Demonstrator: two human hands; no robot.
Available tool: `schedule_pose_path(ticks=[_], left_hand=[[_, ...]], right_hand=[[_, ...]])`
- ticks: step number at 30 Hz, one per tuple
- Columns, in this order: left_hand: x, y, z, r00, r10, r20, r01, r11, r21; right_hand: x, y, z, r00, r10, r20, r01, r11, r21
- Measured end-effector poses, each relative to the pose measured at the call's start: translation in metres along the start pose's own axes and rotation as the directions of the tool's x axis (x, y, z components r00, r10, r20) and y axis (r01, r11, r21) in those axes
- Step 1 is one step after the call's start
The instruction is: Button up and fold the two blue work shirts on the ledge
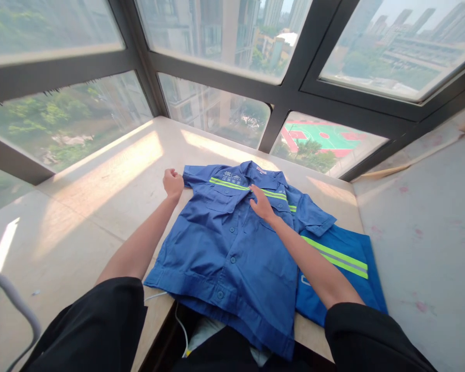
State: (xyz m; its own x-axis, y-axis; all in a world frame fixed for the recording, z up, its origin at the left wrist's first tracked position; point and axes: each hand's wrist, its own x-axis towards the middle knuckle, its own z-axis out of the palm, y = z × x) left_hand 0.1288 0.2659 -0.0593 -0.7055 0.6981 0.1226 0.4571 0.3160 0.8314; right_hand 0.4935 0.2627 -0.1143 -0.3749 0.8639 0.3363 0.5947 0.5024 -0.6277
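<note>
Down at the frame's lower centre, a blue shirt (232, 232) lies front-up on the sill (101, 199), overlapping a second garment (352, 281) at lower right. Mid-frame, the right hand (261, 204) is over the shirt's chest, released; left of centre, the left hand (173, 183) curls at a sleeve (197, 175), its grip unclear to me. Windows (217, 36) fill the top.

Under my right fingers (257, 193), the shirt (256, 263) is matt, creased cloth with smooth, plastic-looking buttons (233, 260); the sill (112, 214) looks like smooth stone, the window frame (217, 76) matt metal.
</note>
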Motion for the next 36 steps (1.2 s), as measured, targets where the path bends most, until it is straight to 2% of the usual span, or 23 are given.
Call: schedule_pose_path(ticks=[3,5,6,7,9,11,12,14,17,21,27,32,36], left_hand=[[-0.038,0.025,0.012,0.991,0.107,-0.085,-0.117,0.986,-0.121],[-0.071,0.044,0.02,0.971,0.219,-0.095,-0.231,0.962,-0.145],[-0.089,0.053,0.023,0.958,0.283,-0.055,-0.288,0.946,-0.147],[-0.106,0.061,0.026,0.934,0.354,0.038,-0.346,0.927,-0.145],[-0.14,0.071,0.029,0.857,0.42,0.298,-0.41,0.907,-0.097],[-0.17,0.073,0.028,0.766,0.354,0.536,-0.43,0.902,0.02],[-0.183,0.071,0.027,0.742,0.29,0.605,-0.431,0.897,0.098],[-0.205,0.062,0.024,0.743,0.195,0.64,-0.408,0.891,0.202],[-0.226,0.045,0.019,0.78,0.11,0.616,-0.377,0.869,0.322],[-0.232,0.039,0.021,0.795,0.092,0.599,-0.436,0.774,0.46],[-0.213,0.067,0.048,0.731,0.178,0.659,-0.576,0.679,0.455],[-0.189,0.083,0.071,0.735,0.154,0.66,-0.563,0.681,0.468],[-0.174,0.087,0.08,0.727,0.139,0.672,-0.545,0.711,0.443]], right_hand=[[-0.029,-0.014,-0.003,0.999,-0.007,-0.033,0.008,1.0,0.029],[-0.051,-0.025,-0.005,0.998,-0.047,0.031,0.046,0.999,0.02],[-0.062,-0.031,-0.006,0.994,-0.073,0.083,0.073,0.997,0.009],[-0.073,-0.036,-0.007,0.985,-0.1,0.143,0.101,0.995,-0.004],[-0.094,-0.045,-0.009,0.957,-0.14,0.252,0.154,0.987,-0.035],[-0.11,-0.049,-0.012,0.936,-0.158,0.314,0.189,0.979,-0.072],[-0.116,-0.05,-0.013,0.931,-0.16,0.327,0.198,0.976,-0.087],[-0.126,-0.05,-0.015,0.93,-0.159,0.331,0.204,0.973,-0.105],[-0.133,-0.046,-0.013,0.93,-0.165,0.329,0.213,0.97,-0.115],[-0.138,-0.046,-0.006,0.946,-0.177,0.271,0.232,0.955,-0.186],[-0.14,-0.052,-0.003,0.955,-0.181,0.235,0.238,0.939,-0.247],[-0.139,-0.052,-0.003,0.955,-0.183,0.232,0.24,0.939,-0.246],[-0.139,-0.052,-0.003,0.959,-0.171,0.226,0.221,0.951,-0.217]])
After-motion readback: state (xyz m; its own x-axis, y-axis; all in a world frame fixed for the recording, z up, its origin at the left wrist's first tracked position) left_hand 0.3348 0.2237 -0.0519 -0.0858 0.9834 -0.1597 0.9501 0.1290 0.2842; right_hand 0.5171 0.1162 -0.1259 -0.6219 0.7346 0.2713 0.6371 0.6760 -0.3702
